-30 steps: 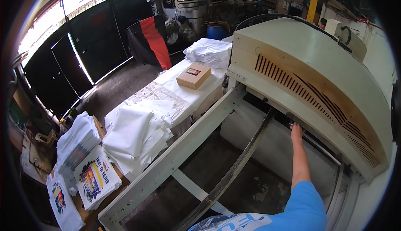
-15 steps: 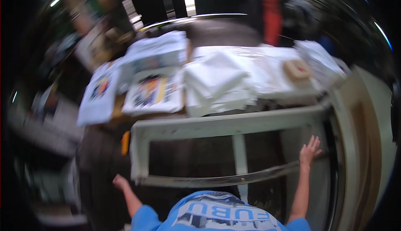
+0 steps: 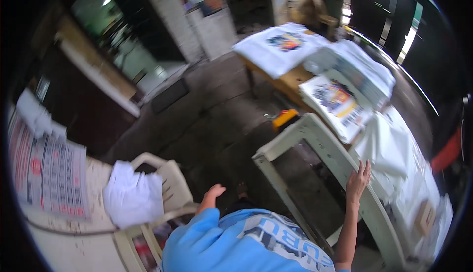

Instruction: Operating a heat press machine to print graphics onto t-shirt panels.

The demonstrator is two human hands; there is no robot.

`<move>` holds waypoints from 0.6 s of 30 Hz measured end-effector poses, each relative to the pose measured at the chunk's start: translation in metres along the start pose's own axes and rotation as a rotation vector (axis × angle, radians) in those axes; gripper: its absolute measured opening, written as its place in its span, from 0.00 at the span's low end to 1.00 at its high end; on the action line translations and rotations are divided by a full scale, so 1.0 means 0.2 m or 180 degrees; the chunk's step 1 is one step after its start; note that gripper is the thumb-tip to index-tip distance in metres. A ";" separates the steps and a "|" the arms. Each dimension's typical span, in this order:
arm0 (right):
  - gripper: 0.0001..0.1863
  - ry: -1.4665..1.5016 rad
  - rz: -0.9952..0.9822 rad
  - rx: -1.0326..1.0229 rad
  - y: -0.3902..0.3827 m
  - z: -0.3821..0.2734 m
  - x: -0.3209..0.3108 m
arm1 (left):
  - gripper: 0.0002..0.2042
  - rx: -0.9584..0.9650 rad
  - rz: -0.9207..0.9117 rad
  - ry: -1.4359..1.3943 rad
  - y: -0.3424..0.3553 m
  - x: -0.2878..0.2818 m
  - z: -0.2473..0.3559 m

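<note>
My right hand is raised over the off-white open frame, its fingers stretched out and nothing in them. Whether it touches the rail cannot be made out. My left hand hangs low in front of my body, fingers loosely curled and holding nothing visible. It is between the frame and a cream plastic chair. Past the frame, a stack of white printed cloths lies on a wooden table, with plain white sheets next to it.
White cloth is heaped by the chair at left, near a wall calendar. A yellow-orange object is at the frame's far corner. Another printed white cloth covers the table's far end. A doorway opens at far left; dark floor lies between.
My view and body have turned left, so the frame and table now sit to the right. The chair, calendar and doorway have come into sight. My right hand remains outstretched.
</note>
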State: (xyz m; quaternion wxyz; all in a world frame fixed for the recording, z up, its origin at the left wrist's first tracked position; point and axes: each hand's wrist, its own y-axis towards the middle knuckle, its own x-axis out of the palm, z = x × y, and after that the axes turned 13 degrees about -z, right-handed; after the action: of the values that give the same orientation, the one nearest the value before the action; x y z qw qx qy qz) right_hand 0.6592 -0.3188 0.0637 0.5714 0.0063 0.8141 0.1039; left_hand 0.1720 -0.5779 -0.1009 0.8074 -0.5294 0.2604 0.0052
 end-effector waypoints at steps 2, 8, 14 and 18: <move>0.27 0.0274 0.0108 -0.0566 0.08 -0.22 0.04 | 0.22 0.0249 -0.0203 0.0076 0.02 -0.01 0.04; 0.26 -0.0450 0.0014 -0.0267 0.52 -0.35 0.48 | 0.18 0.0740 -0.0184 -0.0178 0.21 -0.16 -0.05; 0.31 -0.0908 -0.0889 0.1092 0.67 -0.48 0.64 | 0.16 0.0939 0.0249 -0.0623 0.29 -0.35 -0.52; 0.29 -0.0856 -0.0541 0.1019 0.72 -0.35 0.74 | 0.15 0.0240 -0.0003 -0.0697 0.35 -0.42 -0.97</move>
State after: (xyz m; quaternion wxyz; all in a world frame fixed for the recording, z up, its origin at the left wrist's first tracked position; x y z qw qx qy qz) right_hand 0.5274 -0.1708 -0.0255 0.6732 0.0421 0.7342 -0.0770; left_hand -0.0012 -0.6908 -0.1832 0.8504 -0.4950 0.1704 0.0529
